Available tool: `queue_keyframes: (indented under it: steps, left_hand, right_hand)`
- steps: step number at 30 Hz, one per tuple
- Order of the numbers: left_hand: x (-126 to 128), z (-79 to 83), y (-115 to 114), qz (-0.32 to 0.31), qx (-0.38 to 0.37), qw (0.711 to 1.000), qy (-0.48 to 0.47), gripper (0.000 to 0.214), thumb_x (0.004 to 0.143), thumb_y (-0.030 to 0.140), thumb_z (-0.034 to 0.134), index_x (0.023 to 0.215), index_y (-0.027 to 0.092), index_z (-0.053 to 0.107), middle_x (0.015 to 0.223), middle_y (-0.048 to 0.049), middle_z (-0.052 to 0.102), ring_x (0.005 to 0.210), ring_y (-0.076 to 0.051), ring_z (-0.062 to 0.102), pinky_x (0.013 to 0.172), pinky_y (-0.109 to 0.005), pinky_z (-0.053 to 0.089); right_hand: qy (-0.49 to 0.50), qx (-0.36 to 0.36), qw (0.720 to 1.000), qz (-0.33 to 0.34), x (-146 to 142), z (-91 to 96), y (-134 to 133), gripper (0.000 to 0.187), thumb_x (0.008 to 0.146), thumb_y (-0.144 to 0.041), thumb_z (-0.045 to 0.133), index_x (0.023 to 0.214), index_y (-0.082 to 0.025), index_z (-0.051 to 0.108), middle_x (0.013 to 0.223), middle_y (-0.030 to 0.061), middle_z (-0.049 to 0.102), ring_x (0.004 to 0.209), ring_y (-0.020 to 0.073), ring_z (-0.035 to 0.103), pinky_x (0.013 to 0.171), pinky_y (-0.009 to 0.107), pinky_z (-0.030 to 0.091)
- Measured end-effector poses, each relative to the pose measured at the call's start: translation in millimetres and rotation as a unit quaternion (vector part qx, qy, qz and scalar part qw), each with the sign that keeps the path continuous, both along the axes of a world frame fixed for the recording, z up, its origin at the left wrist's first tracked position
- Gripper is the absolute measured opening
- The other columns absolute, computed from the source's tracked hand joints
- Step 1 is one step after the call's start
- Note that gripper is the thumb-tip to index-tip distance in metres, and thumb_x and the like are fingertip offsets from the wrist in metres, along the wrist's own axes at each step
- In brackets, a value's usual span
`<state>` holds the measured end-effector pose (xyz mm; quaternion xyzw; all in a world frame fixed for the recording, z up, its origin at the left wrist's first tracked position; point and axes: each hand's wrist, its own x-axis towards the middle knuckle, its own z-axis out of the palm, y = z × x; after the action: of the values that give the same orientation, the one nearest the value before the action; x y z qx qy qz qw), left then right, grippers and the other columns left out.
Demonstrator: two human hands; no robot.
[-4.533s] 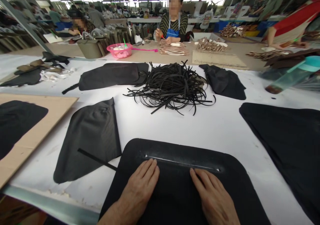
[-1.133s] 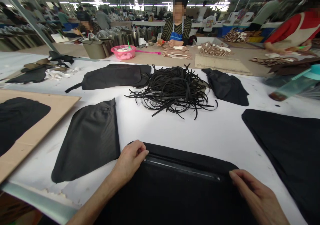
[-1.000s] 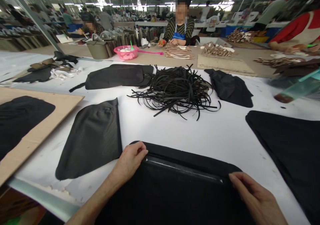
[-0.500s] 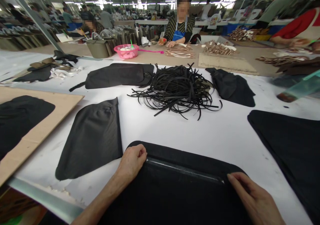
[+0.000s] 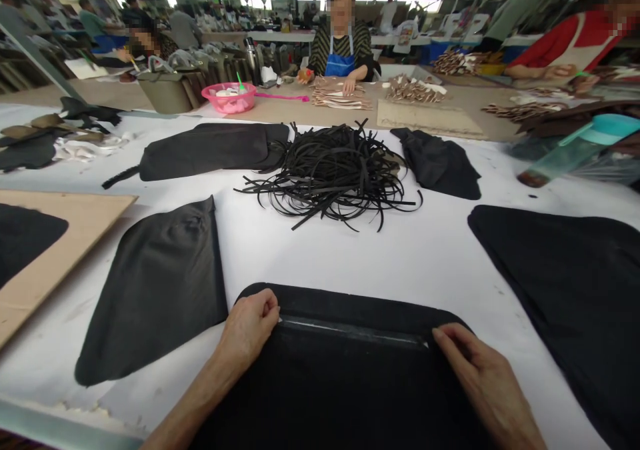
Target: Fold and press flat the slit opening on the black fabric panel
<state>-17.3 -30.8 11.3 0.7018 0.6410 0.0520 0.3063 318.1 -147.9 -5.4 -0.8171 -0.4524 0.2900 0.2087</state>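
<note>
A large black sheet-like panel point(image 5: 350, 397) lies in front of me at the bottom middle. Across it, a little below its far edge, runs a narrow shiny strip point(image 5: 350, 331) with small pale ends. My left hand point(image 5: 253, 320) is closed in a pinch on the panel at the strip's left end. At the right end, my right hand point(image 5: 473, 360) pinches the panel with thumb and forefinger; its other fingers are curled. Left of the panel is a folded black piece point(image 5: 157, 290), and beyond it a heap of thin black strips point(image 5: 340, 173).
More black panels point(image 5: 560, 277) lie to the right, and black pieces point(image 5: 205, 151) at the back. A tan board point(image 5: 95, 220) is on the left. A bottle with a turquoise lid point(image 5: 575, 147) leans at the right. Across the table, a person in a blue apron point(image 5: 340, 63) handles brown pieces.
The view has swung slightly right, so the table's contents sit further left. Both hands keep their pinch at the strip's two ends. The co-worker's hand has shifted over the brown pieces.
</note>
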Motion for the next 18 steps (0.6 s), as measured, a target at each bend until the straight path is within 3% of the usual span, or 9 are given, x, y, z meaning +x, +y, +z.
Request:
queue_keyframes:
  steps: [6,11,15,18]
  left_hand:
    - [1.2,4.3,-4.0,-0.022,0.017,0.999,0.046,0.013,0.083,0.019,0.043,0.071,0.022,0.043,0.055,0.0056,0.049,0.057,-0.013,0.048,0.054,-0.025,0.025]
    - [11.1,11.6,-14.2,-0.077,0.053,0.976,0.199,0.014,0.091,0.023,0.035,0.089,0.022,0.048,0.068,0.0018,0.059,0.065,-0.019,0.058,0.053,-0.027,0.027]
    - [13.4,3.7,-22.6,-0.183,0.178,0.947,0.196,0.026,0.086,0.007,0.034,0.096,0.019,0.055,0.094,-0.0044,0.061,0.086,-0.021,0.058,0.069,-0.031,0.042]
    - [7.6,-5.6,-24.8,-0.258,0.264,0.916,0.157,0.029,0.079,0.0,0.04,0.095,0.015,0.06,0.1,-0.0079,0.061,0.093,-0.022,0.055,0.082,-0.034,0.045]
  right_hand:
    - [0.001,0.018,1.0,0.001,-4.5,5.2,-1.4,0.04,0.084,-0.061,0.038,0.076,-0.025,0.053,0.065,-0.0039,0.05,0.065,0.0169,0.049,0.06,0.026,0.037]
    - [-0.023,0.026,0.999,-0.001,-9.1,10.5,-1.5,0.037,0.085,-0.057,0.038,0.074,-0.024,0.052,0.061,-0.0044,0.047,0.06,0.016,0.046,0.056,0.026,0.034]
    - [-0.056,0.05,0.997,0.012,-14.4,11.8,-1.2,0.035,0.086,-0.051,0.037,0.071,-0.024,0.051,0.059,-0.0042,0.047,0.057,0.0157,0.045,0.053,0.027,0.032]
    - [-0.075,0.057,0.995,0.015,-17.6,9.9,-1.4,0.033,0.087,-0.048,0.037,0.069,-0.023,0.051,0.057,-0.0042,0.046,0.056,0.0156,0.045,0.052,0.027,0.031]
